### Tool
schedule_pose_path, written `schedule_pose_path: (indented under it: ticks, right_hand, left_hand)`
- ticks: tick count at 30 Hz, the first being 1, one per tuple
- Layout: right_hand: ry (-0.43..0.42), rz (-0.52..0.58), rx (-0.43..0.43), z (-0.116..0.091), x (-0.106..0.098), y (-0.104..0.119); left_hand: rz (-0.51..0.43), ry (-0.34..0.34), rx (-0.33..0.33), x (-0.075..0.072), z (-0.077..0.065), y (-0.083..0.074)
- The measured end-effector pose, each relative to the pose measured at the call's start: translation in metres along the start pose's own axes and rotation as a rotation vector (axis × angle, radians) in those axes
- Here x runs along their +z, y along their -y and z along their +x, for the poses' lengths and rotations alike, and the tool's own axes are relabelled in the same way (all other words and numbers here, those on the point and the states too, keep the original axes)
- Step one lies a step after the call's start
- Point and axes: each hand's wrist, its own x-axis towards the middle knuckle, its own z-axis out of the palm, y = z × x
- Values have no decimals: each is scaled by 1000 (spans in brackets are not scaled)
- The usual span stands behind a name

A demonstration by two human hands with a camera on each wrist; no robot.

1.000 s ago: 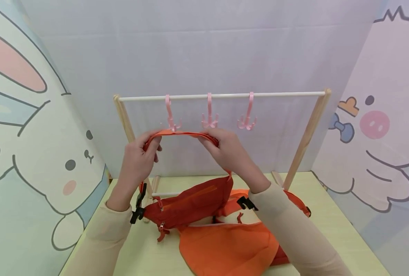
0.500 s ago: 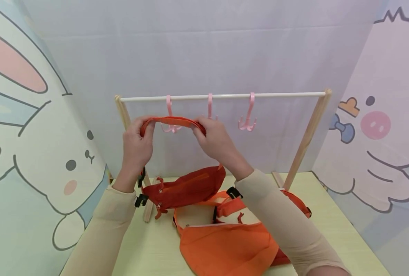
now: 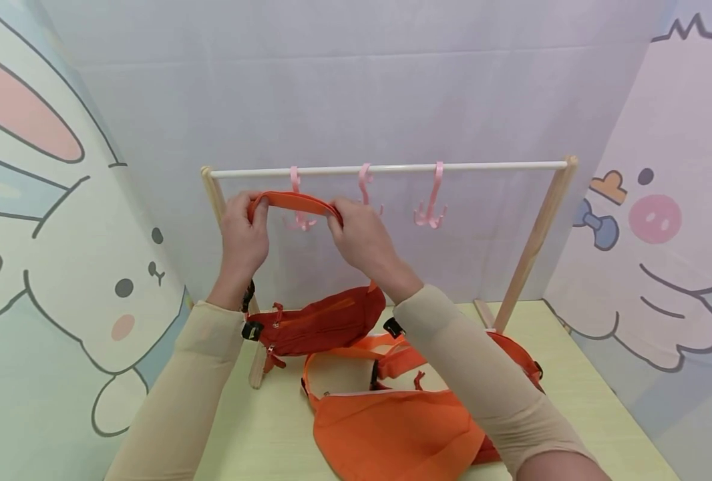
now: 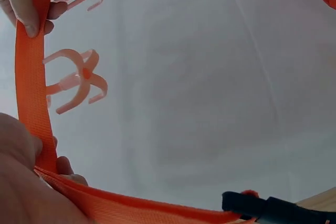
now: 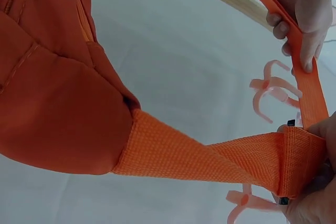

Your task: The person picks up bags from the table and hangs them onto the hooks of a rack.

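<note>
Both hands grip the orange webbing strap (image 3: 296,202) of a dark red waist bag (image 3: 326,324). My left hand (image 3: 243,234) pinches the strap's left part, thumb toward me. With my right hand (image 3: 362,240) I hold it farther right, where the right wrist view shows the strap doubled at a slider (image 5: 299,161). The stretch between the hands passes in front of the left pink hook (image 3: 302,222), whose prongs show just below it. The bag hangs beneath, a black buckle (image 3: 252,330) at its left end. In the left wrist view, a hook (image 4: 84,80) shows right beside the strap.
A white rod (image 3: 488,167) on wooden posts (image 3: 533,247) carries the pink hooks, including a middle one (image 3: 365,184) partly behind my right hand and a right one (image 3: 431,207). Another orange bag (image 3: 392,431) lies on the pale table (image 3: 596,414), with more straps behind it.
Both hands have risen and shifted left with the strap, now higher across the left hook. The dark red bag has lifted and swung left, uncovering more of the orange bag. The middle hook has turned.
</note>
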Motion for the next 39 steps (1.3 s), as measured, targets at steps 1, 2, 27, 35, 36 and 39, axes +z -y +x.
schedule_pose_path:
  ticks: [1,2,27,35,36,39]
  right_hand:
    - [7,-6,5,1,1,-1]
    - [14,-13,10,2,3,-1]
    - [136,-103,120,3,28,-23]
    - [170,-113,130,1,35,-31]
    - [169,-111,132,0,36,-32]
    - [177,-99,139,-4,38,-37]
  left_hand:
    - [-2,5,-8,1,1,2]
    - [-3,12,-19,2,2,4]
    - [45,163,-126,17,-18,36]
    - [43,148,-113,22,-33,37]
    - [41,145,-118,22,-36,37]
    - [34,140,-131,23,-43,40]
